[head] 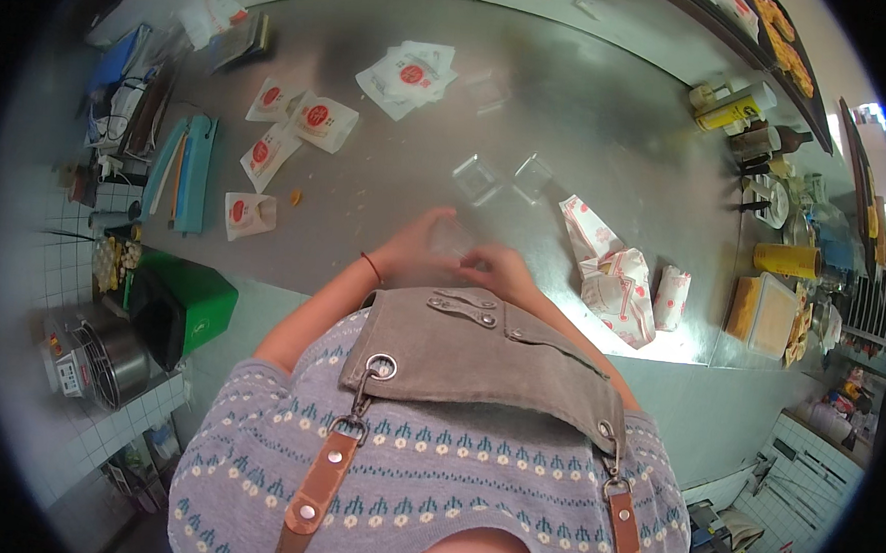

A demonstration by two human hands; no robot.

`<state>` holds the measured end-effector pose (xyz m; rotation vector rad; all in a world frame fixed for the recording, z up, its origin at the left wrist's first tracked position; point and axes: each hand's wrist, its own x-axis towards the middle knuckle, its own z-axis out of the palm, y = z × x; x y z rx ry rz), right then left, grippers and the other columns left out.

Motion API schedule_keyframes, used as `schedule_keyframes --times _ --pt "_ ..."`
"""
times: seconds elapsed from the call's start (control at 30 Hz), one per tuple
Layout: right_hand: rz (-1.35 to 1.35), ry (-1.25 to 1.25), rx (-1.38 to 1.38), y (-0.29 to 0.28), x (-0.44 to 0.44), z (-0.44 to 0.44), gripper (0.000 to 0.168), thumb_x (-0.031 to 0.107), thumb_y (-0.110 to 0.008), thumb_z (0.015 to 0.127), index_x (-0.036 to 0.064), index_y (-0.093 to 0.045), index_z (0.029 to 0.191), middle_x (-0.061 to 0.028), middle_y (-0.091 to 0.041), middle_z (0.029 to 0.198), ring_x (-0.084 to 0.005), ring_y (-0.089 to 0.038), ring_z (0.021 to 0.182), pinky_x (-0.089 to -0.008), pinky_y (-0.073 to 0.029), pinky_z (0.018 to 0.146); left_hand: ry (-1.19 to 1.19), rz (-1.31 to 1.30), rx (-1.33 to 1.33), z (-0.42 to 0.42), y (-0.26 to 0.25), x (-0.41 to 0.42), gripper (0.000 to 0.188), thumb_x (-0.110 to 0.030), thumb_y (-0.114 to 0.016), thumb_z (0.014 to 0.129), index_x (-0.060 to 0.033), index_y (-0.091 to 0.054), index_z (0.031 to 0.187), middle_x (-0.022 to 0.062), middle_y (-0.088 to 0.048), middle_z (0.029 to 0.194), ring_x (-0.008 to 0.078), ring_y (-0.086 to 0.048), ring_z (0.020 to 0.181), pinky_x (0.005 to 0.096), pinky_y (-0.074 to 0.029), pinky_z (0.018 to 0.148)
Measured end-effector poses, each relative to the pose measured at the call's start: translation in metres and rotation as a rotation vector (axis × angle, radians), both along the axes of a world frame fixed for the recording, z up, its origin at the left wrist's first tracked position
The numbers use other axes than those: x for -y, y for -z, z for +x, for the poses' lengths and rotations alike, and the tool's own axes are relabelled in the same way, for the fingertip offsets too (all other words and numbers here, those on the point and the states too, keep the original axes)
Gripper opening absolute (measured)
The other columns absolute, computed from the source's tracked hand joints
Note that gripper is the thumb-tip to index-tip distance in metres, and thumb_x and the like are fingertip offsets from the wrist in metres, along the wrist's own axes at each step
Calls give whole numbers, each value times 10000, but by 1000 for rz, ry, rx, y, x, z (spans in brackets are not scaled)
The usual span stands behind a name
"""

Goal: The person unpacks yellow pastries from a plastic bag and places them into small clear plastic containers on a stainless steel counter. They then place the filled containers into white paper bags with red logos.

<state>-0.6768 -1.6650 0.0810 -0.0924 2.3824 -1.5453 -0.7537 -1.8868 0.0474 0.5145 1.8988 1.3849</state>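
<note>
Close to my apron, over the steel worktop (410, 177), a clear plastic box (452, 238) is held between both hands. My left hand (414, 245) grips its left side, and my right hand (492, 268) has its fingers at the lower right corner. Just beyond lie two more clear plastic pieces (478, 179), (532, 178), side by side. Another faint clear piece (486, 91) sits farther back, beside a stack of white printed paper bags (408, 76). On the right, red-and-white patterned paper (615, 285) lies crumpled next to a small wrapped roll (672, 297).
Several filled-looking paper bags (317, 120) lie at the left, near a teal tray (196, 177) with long tools. A green bin (190, 301) stands below the left edge. A lidded plastic container (773, 316), a yellow can (786, 261) and bottles line the right side.
</note>
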Motion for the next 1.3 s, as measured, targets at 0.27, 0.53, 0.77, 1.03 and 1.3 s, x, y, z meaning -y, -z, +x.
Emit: schedule_keyframes --times 0.27,0.53,0.77,1.03,1.3 --pt "655 234 -230 63 -60 -5 137 177 -696 851 103 -717 964 -118 -703 970 -314 -690 834 -431 -555 689 -113 16 120 -4 33 15 888 -168 -820 780 -93 -302 1498 87 -463 1369 201 -462 1262 338 -385 1068" --pt "747 86 -284 16 -39 -28 334 246 -662 875 87 -639 1168 -88 -673 1141 -319 -681 935 -425 -556 801 -183 119 156 -2 4 0 893 -191 -806 807 -97 -272 1517 104 -448 1380 215 -467 1258 348 -400 1057" --pt "223 -166 -302 32 3 0 174 219 -735 831 72 -718 921 -93 -719 903 -293 -622 914 -410 -517 802 -53 22 88 3 -5 -7 957 -269 -846 765 -64 -281 1509 121 -426 1418 220 -424 1314 347 -336 1109" --pt "56 -45 -137 9 4 2 107 164 -743 818 75 -720 873 -86 -719 855 -273 -647 865 -398 -523 767 12 -64 56 6 20 9 962 -305 -853 750 -65 -297 1498 128 -440 1420 227 -439 1310 345 -348 1103" --pt "586 -159 -263 62 -10 -6 125 140 -733 788 84 -719 899 -100 -710 865 -264 -662 898 -400 -548 790 -257 133 377 12 18 44 883 -261 -817 796 -85 -309 1496 99 -470 1390 214 -455 1288 339 -363 1092"
